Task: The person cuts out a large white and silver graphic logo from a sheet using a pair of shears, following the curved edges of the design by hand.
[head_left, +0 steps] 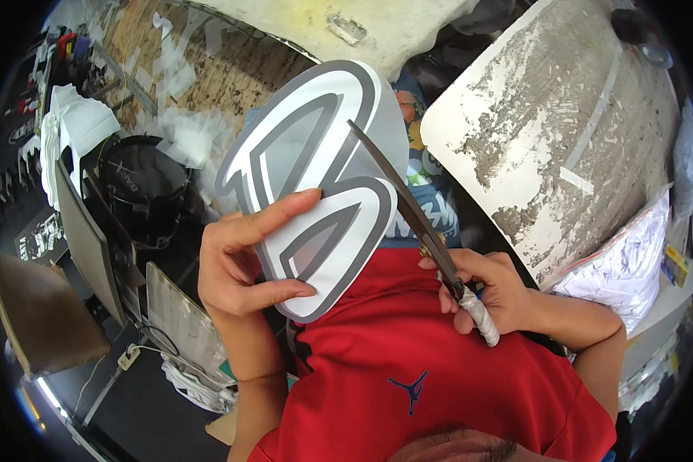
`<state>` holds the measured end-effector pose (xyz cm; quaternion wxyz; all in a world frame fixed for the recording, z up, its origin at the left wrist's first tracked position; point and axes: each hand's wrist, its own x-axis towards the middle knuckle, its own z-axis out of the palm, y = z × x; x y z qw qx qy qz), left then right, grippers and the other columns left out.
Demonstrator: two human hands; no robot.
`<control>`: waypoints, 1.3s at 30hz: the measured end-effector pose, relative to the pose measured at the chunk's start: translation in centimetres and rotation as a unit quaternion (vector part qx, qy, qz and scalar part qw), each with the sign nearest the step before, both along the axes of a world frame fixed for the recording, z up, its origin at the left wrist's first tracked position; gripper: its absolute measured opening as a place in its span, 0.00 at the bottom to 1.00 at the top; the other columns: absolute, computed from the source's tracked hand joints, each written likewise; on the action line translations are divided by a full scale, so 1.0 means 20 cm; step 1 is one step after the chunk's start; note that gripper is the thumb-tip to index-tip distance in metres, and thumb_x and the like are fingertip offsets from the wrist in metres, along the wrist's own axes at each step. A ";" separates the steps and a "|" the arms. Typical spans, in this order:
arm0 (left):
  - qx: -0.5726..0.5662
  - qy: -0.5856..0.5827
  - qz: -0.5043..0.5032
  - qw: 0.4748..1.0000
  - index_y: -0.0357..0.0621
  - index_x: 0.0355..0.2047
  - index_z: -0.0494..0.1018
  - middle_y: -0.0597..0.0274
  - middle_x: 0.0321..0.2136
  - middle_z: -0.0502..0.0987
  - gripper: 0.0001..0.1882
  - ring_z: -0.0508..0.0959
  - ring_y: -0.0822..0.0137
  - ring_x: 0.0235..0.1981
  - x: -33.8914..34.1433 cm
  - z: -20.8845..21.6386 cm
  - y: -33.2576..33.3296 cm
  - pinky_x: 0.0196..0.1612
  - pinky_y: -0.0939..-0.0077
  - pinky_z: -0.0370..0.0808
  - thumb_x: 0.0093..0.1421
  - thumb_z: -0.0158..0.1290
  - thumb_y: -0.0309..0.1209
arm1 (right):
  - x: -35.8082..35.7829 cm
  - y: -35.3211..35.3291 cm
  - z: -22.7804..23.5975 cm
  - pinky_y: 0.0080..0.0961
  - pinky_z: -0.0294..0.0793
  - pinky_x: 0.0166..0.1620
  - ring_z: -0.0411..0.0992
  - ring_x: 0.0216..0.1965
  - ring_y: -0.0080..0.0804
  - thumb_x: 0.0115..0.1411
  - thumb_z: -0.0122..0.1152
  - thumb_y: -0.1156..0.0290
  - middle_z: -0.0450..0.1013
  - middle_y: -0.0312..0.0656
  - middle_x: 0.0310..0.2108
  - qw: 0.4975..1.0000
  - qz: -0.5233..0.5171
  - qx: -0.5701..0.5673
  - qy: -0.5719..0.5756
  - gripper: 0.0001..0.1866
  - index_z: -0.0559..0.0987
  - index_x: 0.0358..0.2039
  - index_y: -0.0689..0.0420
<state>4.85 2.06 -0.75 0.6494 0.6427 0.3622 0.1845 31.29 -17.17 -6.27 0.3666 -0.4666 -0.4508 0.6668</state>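
My left hand [246, 250] pinches a large letter-shaped cutout sheet [316, 146] between thumb and fingers. White and grey, with a dark grey outline, the sheet has two rounded lobes and a notch between them on its right side. Behind it shows more pale sheet or backing. Wrapped round the handles of long dark scissors [412, 204], my right hand [481, 289] is closed. White tape covers the visible handle. The scissor blades look together or nearly so, pointing up and left, with the tip over the upper lobe by the notch. Whether they touch it I cannot tell.
A worn board with peeling white surface [562, 138] leans at the right, above a white plastic bag [627, 258]. A dark round container [142, 173] and several boards [46, 308] stand at the left. Paper scraps [185, 142] litter the wooden surface at upper left.
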 end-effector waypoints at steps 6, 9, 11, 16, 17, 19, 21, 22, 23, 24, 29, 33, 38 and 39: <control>-0.001 -0.002 -0.021 1.000 0.23 0.48 0.76 0.42 0.43 0.81 0.44 0.82 0.61 0.46 -0.02 0.00 0.02 0.54 0.80 0.70 0.24 0.71 0.29 | 0.00 0.00 -0.01 0.17 0.73 0.29 0.75 0.22 0.21 0.52 0.67 0.39 0.75 0.35 0.20 1.000 -0.003 0.001 0.010 0.45 0.71 0.55 0.67; -0.004 -0.008 -0.033 0.999 0.23 0.48 0.76 0.42 0.43 0.81 0.44 0.82 0.61 0.45 -0.03 -0.01 0.03 0.53 0.80 0.70 0.24 0.71 0.30 | 0.00 0.00 -0.01 0.17 0.73 0.29 0.75 0.22 0.21 0.51 0.68 0.39 0.75 0.35 0.20 1.000 -0.001 0.001 0.008 0.45 0.72 0.54 0.67; 0.000 -0.016 -0.037 0.999 0.23 0.49 0.75 0.42 0.43 0.81 0.44 0.82 0.62 0.45 -0.03 -0.01 0.03 0.53 0.81 0.70 0.24 0.71 0.29 | 0.00 0.00 0.00 0.17 0.73 0.29 0.75 0.22 0.22 0.50 0.68 0.39 0.76 0.36 0.20 1.000 0.002 -0.007 0.017 0.46 0.72 0.55 0.67; -0.010 -0.031 -0.041 0.999 0.23 0.49 0.75 0.41 0.42 0.81 0.45 0.82 0.63 0.44 -0.05 -0.03 0.05 0.52 0.81 0.70 0.24 0.71 0.28 | 0.00 0.01 0.01 0.17 0.72 0.28 0.76 0.22 0.22 0.50 0.68 0.39 0.76 0.37 0.20 1.000 0.009 -0.007 0.012 0.46 0.71 0.55 0.68; -0.014 -0.037 -0.040 0.998 0.23 0.49 0.75 0.41 0.42 0.81 0.45 0.82 0.63 0.44 -0.05 -0.03 0.05 0.51 0.81 0.70 0.24 0.71 0.28 | 0.00 0.01 0.01 0.17 0.72 0.28 0.76 0.22 0.21 0.50 0.68 0.39 0.76 0.37 0.20 1.000 0.014 -0.011 0.009 0.46 0.71 0.55 0.68; -0.018 -0.035 -0.045 0.998 0.23 0.49 0.75 0.41 0.41 0.82 0.45 0.82 0.63 0.44 -0.06 -0.04 0.06 0.51 0.82 0.70 0.24 0.71 0.27 | 0.00 0.02 0.01 0.16 0.72 0.28 0.75 0.22 0.21 0.50 0.68 0.39 0.76 0.37 0.20 1.000 0.015 -0.014 0.012 0.46 0.71 0.55 0.68; -0.022 -0.034 -0.050 0.998 0.22 0.49 0.75 0.41 0.41 0.82 0.45 0.82 0.63 0.44 -0.06 -0.04 0.07 0.51 0.82 0.70 0.24 0.71 0.27 | 0.01 0.02 0.01 0.16 0.72 0.28 0.75 0.22 0.21 0.50 0.68 0.39 0.76 0.37 0.20 1.000 0.018 -0.018 0.016 0.46 0.71 0.55 0.68; -0.027 -0.035 -0.056 0.997 0.23 0.50 0.75 0.42 0.40 0.82 0.45 0.82 0.63 0.43 -0.06 -0.04 0.07 0.51 0.83 0.70 0.24 0.71 0.27 | 0.01 0.02 0.01 0.16 0.72 0.28 0.75 0.22 0.21 0.50 0.68 0.39 0.76 0.37 0.20 0.999 0.021 -0.017 0.017 0.46 0.71 0.55 0.68; -0.031 -0.036 -0.061 0.997 0.23 0.50 0.75 0.42 0.40 0.82 0.44 0.83 0.63 0.43 -0.06 -0.04 0.08 0.50 0.83 0.70 0.25 0.71 0.26 | 0.01 0.02 0.01 0.16 0.72 0.28 0.75 0.22 0.21 0.49 0.69 0.38 0.76 0.38 0.20 0.999 0.024 -0.016 0.019 0.47 0.71 0.55 0.68; -0.031 -0.036 -0.060 0.997 0.23 0.50 0.75 0.42 0.40 0.82 0.44 0.83 0.63 0.43 -0.07 -0.04 0.08 0.50 0.83 0.70 0.25 0.71 0.26 | 0.01 0.02 0.01 0.16 0.72 0.28 0.75 0.22 0.21 0.49 0.69 0.38 0.76 0.38 0.20 0.999 0.025 -0.016 0.019 0.47 0.71 0.55 0.68; -0.038 -0.051 -0.075 0.995 0.21 0.50 0.74 0.41 0.39 0.82 0.42 0.83 0.63 0.42 -0.07 -0.05 0.09 0.49 0.84 0.71 0.28 0.70 0.25 | 0.01 0.03 0.01 0.16 0.72 0.28 0.75 0.22 0.21 0.49 0.69 0.39 0.76 0.38 0.20 0.999 0.024 -0.021 0.022 0.47 0.72 0.55 0.69; -0.028 -0.058 -0.089 0.994 0.20 0.50 0.73 0.40 0.40 0.82 0.42 0.83 0.62 0.42 -0.10 -0.05 0.10 0.48 0.83 0.71 0.29 0.70 0.25 | 0.00 0.01 0.00 0.16 0.73 0.29 0.75 0.22 0.21 0.49 0.70 0.39 0.76 0.39 0.21 0.999 0.026 -0.018 0.023 0.47 0.72 0.54 0.70; -0.037 -0.058 -0.099 0.993 0.19 0.50 0.73 0.38 0.42 0.81 0.43 0.82 0.61 0.44 -0.11 -0.03 0.11 0.51 0.82 0.71 0.28 0.70 0.24 | 0.01 0.01 0.01 0.17 0.74 0.30 0.75 0.22 0.22 0.49 0.70 0.40 0.76 0.39 0.21 0.999 0.039 -0.018 0.024 0.47 0.72 0.54 0.71; -0.037 -0.058 -0.098 0.993 0.19 0.50 0.73 0.38 0.42 0.81 0.43 0.82 0.61 0.44 -0.10 -0.03 0.11 0.51 0.82 0.71 0.28 0.70 0.24 | 0.01 0.01 0.01 0.17 0.74 0.30 0.75 0.22 0.22 0.49 0.70 0.40 0.76 0.39 0.21 0.999 0.040 -0.019 0.024 0.47 0.72 0.54 0.71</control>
